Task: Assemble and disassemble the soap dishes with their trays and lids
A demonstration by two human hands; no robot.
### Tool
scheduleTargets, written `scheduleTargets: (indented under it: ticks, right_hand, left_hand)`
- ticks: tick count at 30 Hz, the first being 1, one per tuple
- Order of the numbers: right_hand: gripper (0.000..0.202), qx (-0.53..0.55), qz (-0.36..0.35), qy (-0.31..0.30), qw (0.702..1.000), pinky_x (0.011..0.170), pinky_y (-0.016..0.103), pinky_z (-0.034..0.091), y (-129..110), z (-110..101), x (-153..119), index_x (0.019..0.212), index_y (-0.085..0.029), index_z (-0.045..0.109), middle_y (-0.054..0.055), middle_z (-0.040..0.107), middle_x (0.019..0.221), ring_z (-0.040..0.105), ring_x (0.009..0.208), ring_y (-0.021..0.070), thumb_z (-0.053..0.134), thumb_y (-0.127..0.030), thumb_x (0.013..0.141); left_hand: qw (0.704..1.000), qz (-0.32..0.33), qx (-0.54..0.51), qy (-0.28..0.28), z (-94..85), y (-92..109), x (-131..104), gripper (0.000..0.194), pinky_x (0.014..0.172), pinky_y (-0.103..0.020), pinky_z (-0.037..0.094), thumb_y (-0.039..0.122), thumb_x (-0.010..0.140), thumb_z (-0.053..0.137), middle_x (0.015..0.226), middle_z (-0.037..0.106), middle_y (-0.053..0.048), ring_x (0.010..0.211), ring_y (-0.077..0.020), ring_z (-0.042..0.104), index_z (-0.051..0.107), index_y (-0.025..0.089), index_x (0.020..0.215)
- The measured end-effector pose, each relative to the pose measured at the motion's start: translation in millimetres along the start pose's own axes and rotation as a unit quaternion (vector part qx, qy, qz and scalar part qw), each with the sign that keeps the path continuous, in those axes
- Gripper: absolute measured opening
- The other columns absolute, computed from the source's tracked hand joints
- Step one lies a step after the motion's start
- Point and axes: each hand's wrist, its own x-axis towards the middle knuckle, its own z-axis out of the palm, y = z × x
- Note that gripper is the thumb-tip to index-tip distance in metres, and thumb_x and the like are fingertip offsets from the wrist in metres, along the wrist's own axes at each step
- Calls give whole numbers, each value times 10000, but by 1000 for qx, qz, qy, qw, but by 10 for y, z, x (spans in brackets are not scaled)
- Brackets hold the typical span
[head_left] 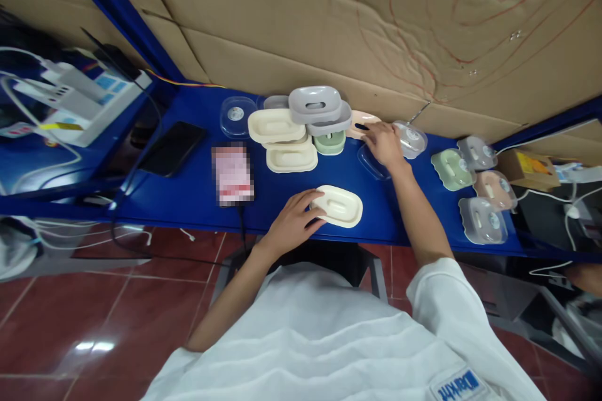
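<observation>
My left hand [297, 218] grips the left end of a cream soap dish [341, 207] near the table's front edge, thumb and fingers around its rim. Farther back, my right hand [386, 143] reaches to a peach slotted soap dish tray [360, 118], its fingers closed over the tray's right end; the fingertips are partly hidden. Below that hand lies a clear lid [371, 164]. To the left are stacked cream dishes [277, 125], grey trays, the top one a slotted grey tray [314, 100], and a green dish [330, 143].
Several lidded soap boxes [483, 220] stand at the right end of the blue table [263, 200]. A clear lidded piece [412, 139] sits beyond my right hand. At left are another clear lid [236, 116], a black phone [173, 148] and a blurred pink item [232, 173]. Cardboard [282, 25] walls the back.
</observation>
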Motion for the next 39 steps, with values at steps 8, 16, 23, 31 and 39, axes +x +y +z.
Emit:
scheduleTargets:
  ticks: [8, 16, 23, 31, 39]
  right_hand:
    - [402, 39, 0, 59, 997, 1139, 560, 414, -374, -386, -820, 1208, -211, 769, 121, 789, 1203, 685, 1181, 339, 466, -453, 1103]
    - [278, 119, -125, 41, 984, 1146, 450, 472, -1227, -190, -1857, 1325, -280, 723, 45, 801, 1225, 730, 1177, 225, 567, -285, 1096]
    - [431, 99, -163, 50, 980, 1262, 493, 381, -1275, -129, -2003, 1490, -245, 601, 77, 719, 1434, 606, 1433, 250, 650, -235, 1062]
    - [435, 72, -134, 33, 988, 1259, 514, 380, -921, -129, -1978, 1520, -319, 601, 69, 635, 1548, 529, 1507, 273, 590, -324, 1085]
    - [623, 136, 70, 48, 987, 1240, 624, 422, -48, -104, -1457, 1522, -240, 604, 156, 567, 1597, 499, 1520, 360, 630, -605, 1018]
  left_hand:
    - [999, -33, -3, 20, -8, 20, -36, 221, 1225, -511, 481, 283, 1045, 639, 1501, 616, -101, 1471, -292, 534, 732, 258, 1244]
    - [999, 2, 10, 37, -4, -13, -21, 626, 1273, -551, 422, 326, 1045, 654, 1743, 356, -132, 1611, -332, 369, 433, 314, 1630]
    - [998, 25, 26, 60, -4, -2, -12, 357, 1253, -505, 476, 317, 1048, 654, 1564, 610, -96, 1536, -283, 492, 659, 254, 1399]
    - [999, -14, -14, 29, -8, 26, -21, 275, 1280, -529, 440, 313, 1042, 657, 1656, 495, -106, 1578, -308, 432, 720, 264, 1306]
    - [989, -104, -108, -9, -65, 18, -20, 458, 1308, -494, 388, 375, 1016, 693, 1714, 405, -83, 1587, -284, 421, 595, 312, 1459]
